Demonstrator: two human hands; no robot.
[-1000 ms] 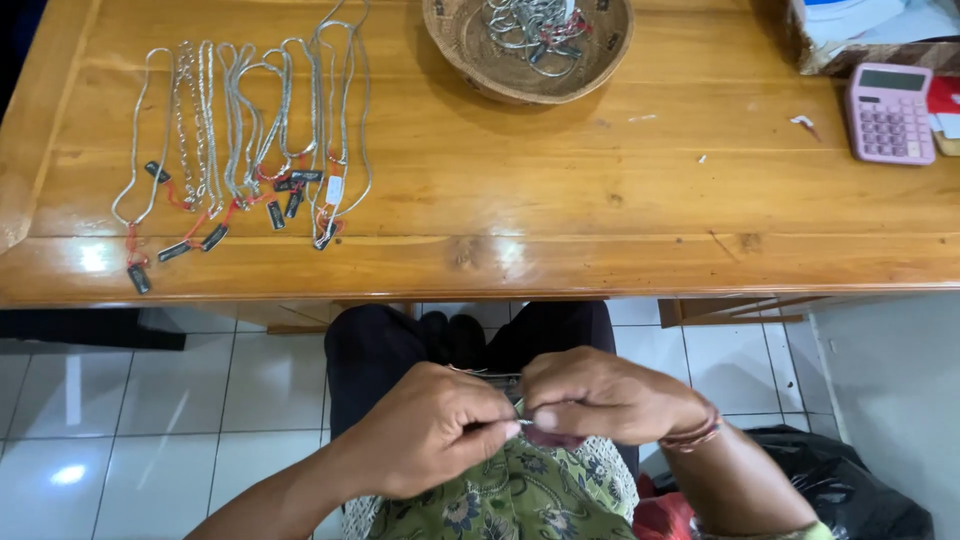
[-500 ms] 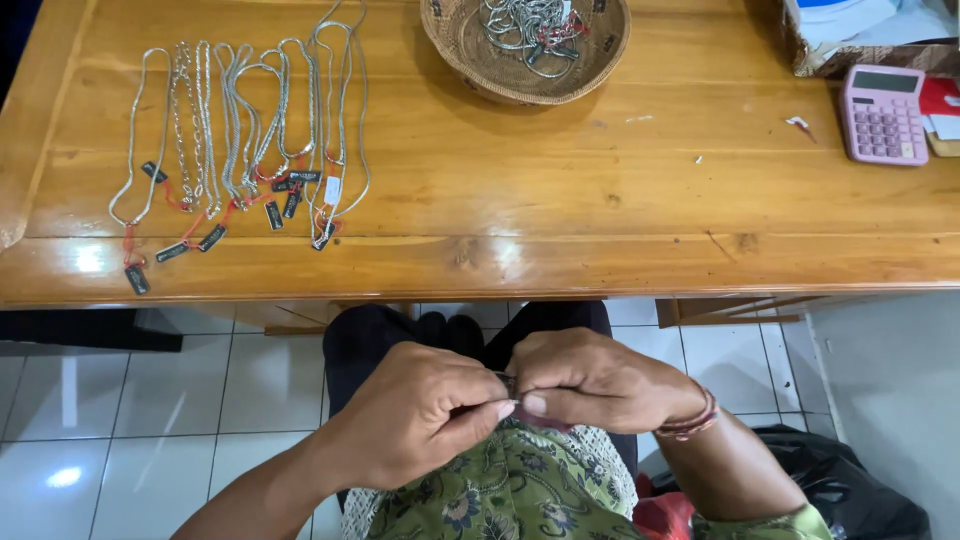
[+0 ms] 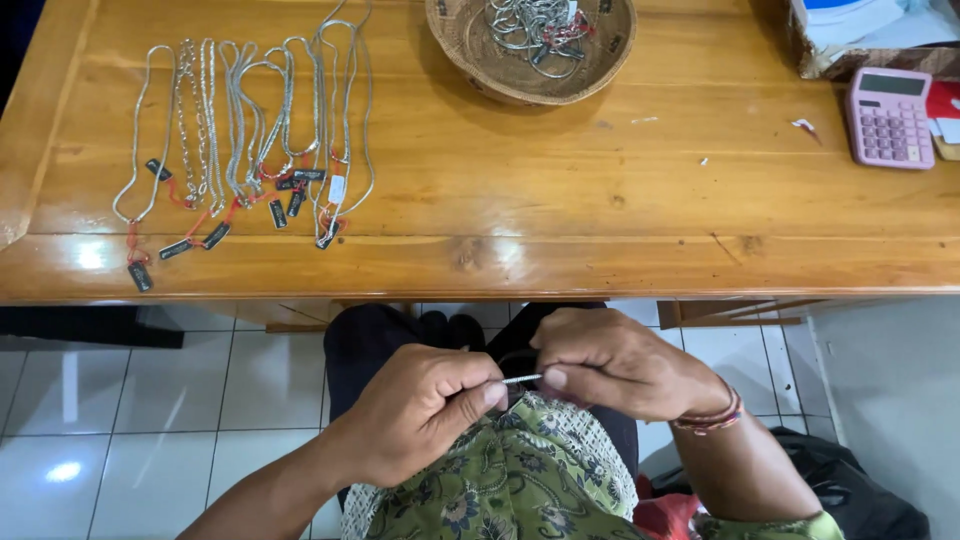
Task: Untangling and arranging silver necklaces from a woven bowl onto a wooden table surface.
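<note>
1. Head view, the hands: the left hand and the right hand meet over the person's lap, below the near edge of the wooden table; between them runs a short stretch of thin silver chain; the left thumb and forefinger are pressed together on one end of it, the right thumb and forefinger pinch the other end; the remaining fingers of both hands are curled in; the right wrist wears red and dark bracelets; under the hands lies green patterned cloth.
2. Head view, the table's left part: a row of silver necklaces lies stretched out side by side, each with a red cord and a small dark tag at its near end.
3. Head view, the table's far edge: a woven basket holds a tangle of silver chains and rings; it stands well apart from the hands.
4. Head view, the table's right part: a pink calculator lies beside a box with papers; the floor below is of white tiles.
</note>
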